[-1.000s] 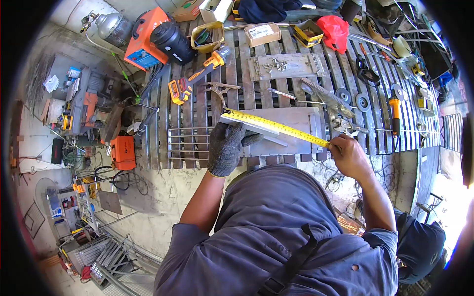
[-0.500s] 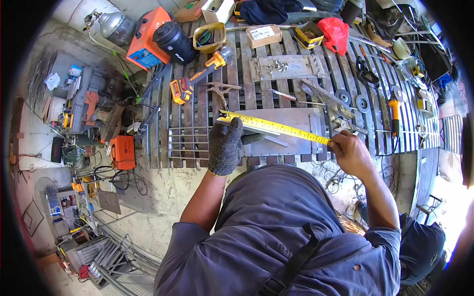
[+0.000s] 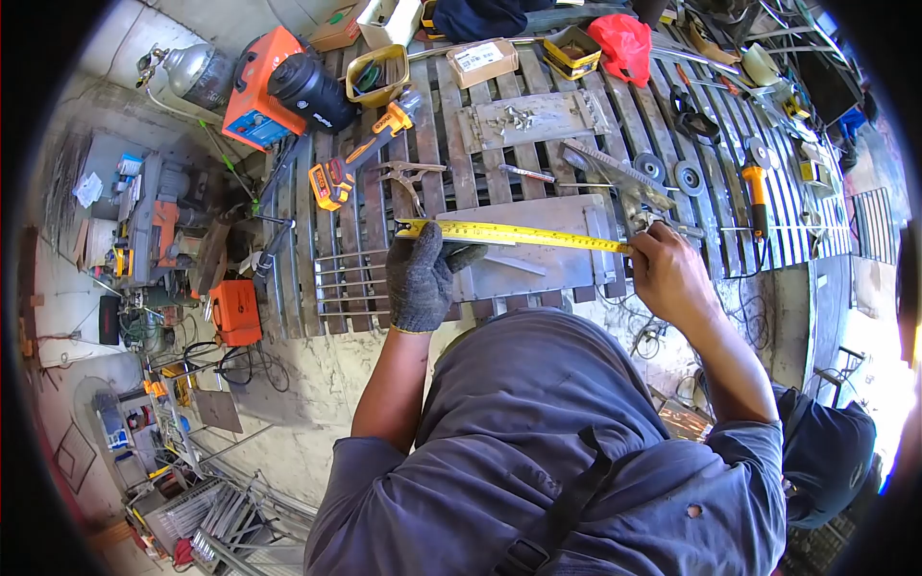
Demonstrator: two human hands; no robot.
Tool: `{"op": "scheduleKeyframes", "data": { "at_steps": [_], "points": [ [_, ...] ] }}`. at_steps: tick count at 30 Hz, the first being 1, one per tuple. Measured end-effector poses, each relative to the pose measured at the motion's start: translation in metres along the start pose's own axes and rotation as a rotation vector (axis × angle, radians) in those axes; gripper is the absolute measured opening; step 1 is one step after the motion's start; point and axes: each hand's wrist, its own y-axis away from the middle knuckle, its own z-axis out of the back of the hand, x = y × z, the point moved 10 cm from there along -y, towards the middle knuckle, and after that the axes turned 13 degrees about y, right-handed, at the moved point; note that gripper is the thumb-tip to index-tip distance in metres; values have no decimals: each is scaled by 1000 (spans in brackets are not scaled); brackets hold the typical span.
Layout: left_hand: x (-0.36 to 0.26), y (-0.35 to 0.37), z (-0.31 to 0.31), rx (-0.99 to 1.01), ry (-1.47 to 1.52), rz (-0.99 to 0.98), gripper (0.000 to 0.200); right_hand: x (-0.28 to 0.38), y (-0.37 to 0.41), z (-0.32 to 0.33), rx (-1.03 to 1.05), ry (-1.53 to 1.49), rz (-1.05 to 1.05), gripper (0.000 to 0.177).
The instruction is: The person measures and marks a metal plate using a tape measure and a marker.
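My left hand, in a dark knit glove, presses one end of a yellow tape measure blade against the left edge of a grey steel plate. The blade runs across the plate to my bare right hand, which pinches the tape's other end at the plate's right edge. The plate lies on a slatted metal workbench.
On the bench lie locking pliers, a yellow-orange power tool, an orange welder, grinding discs, an orange-handled grinder, small boxes and a red bag. Machines and cables crowd the floor at left.
The tape has swung from a slant to nearly level across the plate. Both hands shifted slightly up and left with it.
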Motion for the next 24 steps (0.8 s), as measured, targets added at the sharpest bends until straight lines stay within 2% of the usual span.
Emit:
{"op": "scheduleKeyframes", "data": {
  "at_steps": [8, 24],
  "points": [
    [9, -4, 7, 28, 54, 7, 21, 8, 4, 15, -116, 91, 33, 6],
    [8, -5, 0, 40, 51, -36, 18, 3, 2, 10, -120, 94, 18, 6]
  ]
}}
